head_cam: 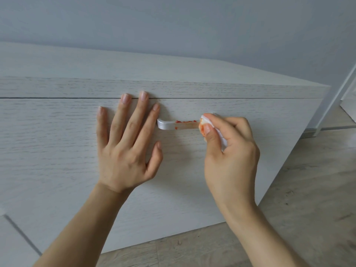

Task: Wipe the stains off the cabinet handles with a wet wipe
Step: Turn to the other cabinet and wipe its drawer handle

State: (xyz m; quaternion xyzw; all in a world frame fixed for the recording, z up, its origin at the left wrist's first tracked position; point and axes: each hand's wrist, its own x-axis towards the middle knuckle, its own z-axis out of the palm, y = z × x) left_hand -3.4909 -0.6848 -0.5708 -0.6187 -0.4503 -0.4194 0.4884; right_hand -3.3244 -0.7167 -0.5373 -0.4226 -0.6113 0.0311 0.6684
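Now the right hand rubs a wet wipe on the cabinet handle.
Its fingers are curled round the bunched white wipe, already stained orange-red, pressing it on the handle's right end; red stains streak the metal bar's top edge. On the pale wood-grain drawer front, left of the handle, the left hand lies flat, fingers straight and spread.

Head view, close, downward onto cabinet front

Plain grey-blue wall, pale wood-look floor (faintly scuffed), white door frame at right
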